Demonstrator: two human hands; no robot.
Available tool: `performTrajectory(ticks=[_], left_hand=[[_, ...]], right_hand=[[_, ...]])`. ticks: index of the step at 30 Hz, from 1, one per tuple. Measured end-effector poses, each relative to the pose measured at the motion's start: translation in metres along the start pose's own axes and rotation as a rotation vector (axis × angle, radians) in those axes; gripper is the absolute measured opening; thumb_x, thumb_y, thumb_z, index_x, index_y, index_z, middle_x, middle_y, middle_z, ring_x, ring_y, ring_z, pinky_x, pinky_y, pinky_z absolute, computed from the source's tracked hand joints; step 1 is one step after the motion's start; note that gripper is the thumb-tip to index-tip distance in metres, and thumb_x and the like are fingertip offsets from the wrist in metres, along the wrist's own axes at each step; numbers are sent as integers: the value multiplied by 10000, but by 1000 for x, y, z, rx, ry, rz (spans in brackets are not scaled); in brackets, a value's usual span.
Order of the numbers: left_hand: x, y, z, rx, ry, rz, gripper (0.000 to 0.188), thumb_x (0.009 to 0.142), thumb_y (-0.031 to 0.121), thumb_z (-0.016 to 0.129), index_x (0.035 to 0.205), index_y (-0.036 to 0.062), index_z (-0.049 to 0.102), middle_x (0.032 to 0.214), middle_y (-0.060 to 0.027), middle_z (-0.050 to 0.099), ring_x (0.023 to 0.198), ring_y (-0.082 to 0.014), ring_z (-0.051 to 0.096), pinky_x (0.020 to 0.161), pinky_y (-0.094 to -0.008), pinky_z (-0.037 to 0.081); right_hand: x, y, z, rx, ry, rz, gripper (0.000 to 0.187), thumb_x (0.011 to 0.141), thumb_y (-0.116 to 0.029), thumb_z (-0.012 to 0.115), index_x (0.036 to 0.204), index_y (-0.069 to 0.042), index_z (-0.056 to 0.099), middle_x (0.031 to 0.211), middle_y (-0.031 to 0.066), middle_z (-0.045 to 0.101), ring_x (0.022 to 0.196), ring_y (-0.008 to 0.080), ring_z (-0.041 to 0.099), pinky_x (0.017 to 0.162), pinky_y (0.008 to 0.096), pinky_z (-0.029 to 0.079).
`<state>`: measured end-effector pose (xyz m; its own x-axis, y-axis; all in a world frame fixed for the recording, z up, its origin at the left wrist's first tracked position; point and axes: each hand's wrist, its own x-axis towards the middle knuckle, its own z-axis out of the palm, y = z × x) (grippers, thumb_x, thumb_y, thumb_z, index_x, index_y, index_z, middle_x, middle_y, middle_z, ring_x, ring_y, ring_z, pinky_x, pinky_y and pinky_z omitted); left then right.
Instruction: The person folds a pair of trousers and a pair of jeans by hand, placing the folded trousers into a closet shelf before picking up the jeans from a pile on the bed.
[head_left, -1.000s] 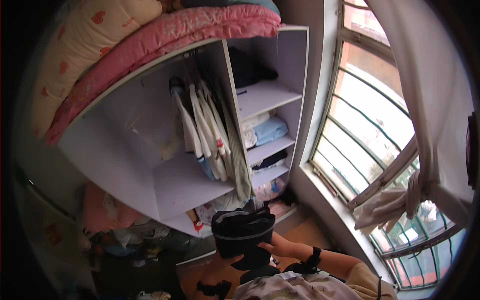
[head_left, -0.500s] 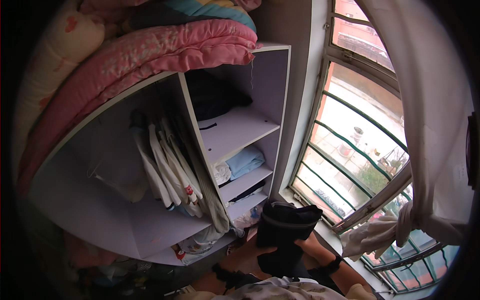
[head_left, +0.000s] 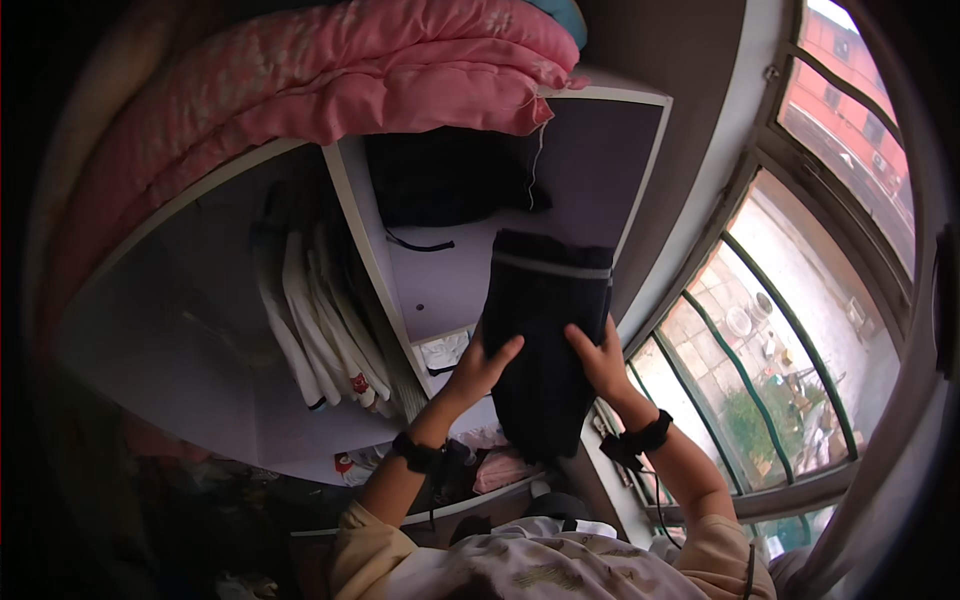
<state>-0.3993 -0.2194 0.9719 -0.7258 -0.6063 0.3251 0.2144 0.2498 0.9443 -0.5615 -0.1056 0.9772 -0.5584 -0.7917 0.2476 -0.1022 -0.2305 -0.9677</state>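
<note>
Pinching a folded dark garment (head_left: 548,350) from opposite sides, thumbs (head_left: 510,348) on top, the left hand (head_left: 478,372) and right hand (head_left: 603,368) are bracing it, apparently to preserve its folds, before a wardrobe shelf (head_left: 432,280).

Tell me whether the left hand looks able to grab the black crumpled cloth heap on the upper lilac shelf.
Probably not: the left hand and right hand hold the folded black cloth with a grey stripe. The lilac compartment holding the black heap looks open in front.
</note>
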Motion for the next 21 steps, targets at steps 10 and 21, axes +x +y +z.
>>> performTrajectory(ticks=[10,21], left_hand=[[77,-113,-50,1369,321,64,635,819,564,502,1272,119,469,1318,-160,433,1261,-344,341,1024,-594,185],[69,-110,-52,1390,341,-26,513,837,512,501,1183,135,539,1314,-78,448,1265,-244,364,1024,-592,192]], right_hand=[[321,5,-4,-542,110,-194,667,823,-424,624,1249,55,438,1205,218,523,1122,265,504,923,337,395],[551,47,56,-1603,-263,-368,600,879,-451,488,1174,71,507,1198,246,528,1148,357,485,970,404,367]])
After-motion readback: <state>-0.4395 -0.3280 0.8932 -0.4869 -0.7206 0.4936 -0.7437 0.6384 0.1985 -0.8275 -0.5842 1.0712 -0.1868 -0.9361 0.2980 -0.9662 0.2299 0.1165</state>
